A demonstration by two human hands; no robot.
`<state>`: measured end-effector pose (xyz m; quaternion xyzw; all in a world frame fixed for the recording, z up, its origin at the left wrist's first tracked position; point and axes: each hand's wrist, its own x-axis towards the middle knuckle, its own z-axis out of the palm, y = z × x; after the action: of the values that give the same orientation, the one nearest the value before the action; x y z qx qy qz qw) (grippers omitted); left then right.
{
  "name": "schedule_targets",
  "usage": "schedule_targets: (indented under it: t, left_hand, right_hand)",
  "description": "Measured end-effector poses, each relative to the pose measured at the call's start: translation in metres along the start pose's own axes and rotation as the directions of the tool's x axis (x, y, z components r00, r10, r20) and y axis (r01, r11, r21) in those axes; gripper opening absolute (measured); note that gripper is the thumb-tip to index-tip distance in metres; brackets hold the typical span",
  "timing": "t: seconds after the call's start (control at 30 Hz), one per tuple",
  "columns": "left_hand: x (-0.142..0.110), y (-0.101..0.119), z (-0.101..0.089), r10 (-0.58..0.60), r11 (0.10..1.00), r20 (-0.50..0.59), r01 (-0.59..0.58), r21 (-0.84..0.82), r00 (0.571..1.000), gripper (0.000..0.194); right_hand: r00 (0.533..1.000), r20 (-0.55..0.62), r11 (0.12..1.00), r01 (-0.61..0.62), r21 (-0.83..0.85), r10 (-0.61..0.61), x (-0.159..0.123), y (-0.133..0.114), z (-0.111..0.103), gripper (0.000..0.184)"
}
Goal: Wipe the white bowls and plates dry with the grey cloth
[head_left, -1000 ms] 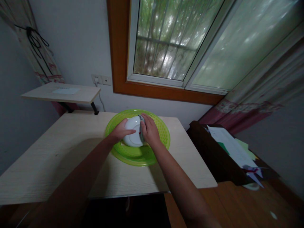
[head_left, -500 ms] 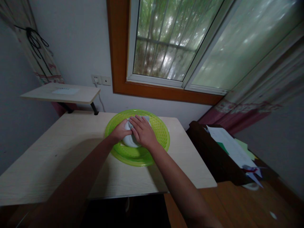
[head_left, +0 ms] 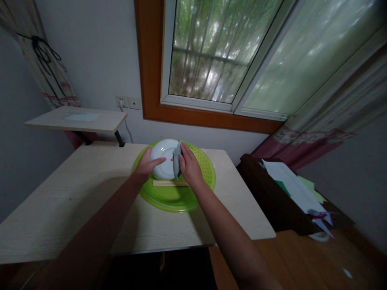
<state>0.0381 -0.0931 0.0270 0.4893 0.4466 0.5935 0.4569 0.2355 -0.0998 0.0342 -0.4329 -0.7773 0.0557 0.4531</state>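
Note:
A white plate [head_left: 163,152] with a small red mark is tilted above a round green plastic basket [head_left: 169,204]. My left hand [head_left: 147,164] grips the plate's left edge, thumb lying over its face. At the plate's right side my right hand [head_left: 190,164] holds a grey cloth [head_left: 177,160] against the rim, its fingers closed on the cloth. Below the plate, pale chopsticks [head_left: 169,183] lie across the basket, their right end passing behind my right hand.
The basket stands on a light wooden table [head_left: 90,177]. A raised shelf [head_left: 99,125] is at the table's back left. To the right, papers [head_left: 294,185] lie on a dark brown piece of furniture [head_left: 263,197]. A window and wall are behind.
The cloth and my right hand have moved from over the plate to its right edge. The plate's face and the chopsticks now show more.

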Motion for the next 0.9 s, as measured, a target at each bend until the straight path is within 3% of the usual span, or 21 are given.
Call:
schedule_targets:
  t: [0.2, 0.47, 0.7, 0.9]
  left_hand:
    - [0.003, -0.001, -0.003, 0.017, 0.997, -0.063, -0.022, -0.074, 0.998, 0.065]
    - [0.001, -0.001, -0.003, 0.024, 0.995, 0.010, -0.023, -0.093, 1.000, 0.064]
    - [0.000, -0.003, 0.000, 0.015, 0.994, 0.021, -0.017, 0.106, 1.000, 0.064]
    - [0.003, -0.012, -0.003, 0.050, 0.984, 0.079, -0.062, 0.166, 0.996, 0.060]
  right_hand:
    - [0.988, -0.035, 0.986, -0.147, 0.085, 0.150, -0.001, 0.018, 0.008, 0.053]
    - [0.951, -0.092, 0.930, -0.264, 0.255, 0.295, -0.004, 0.037, 0.022, 0.057]
    - [0.943, -0.177, 0.945, -0.238, 0.226, 0.280, -0.004, 0.032, 0.012, 0.052]
    - [0.966, -0.194, 0.980, -0.144, 0.136, 0.169, -0.003, 0.022, 0.003, 0.045]
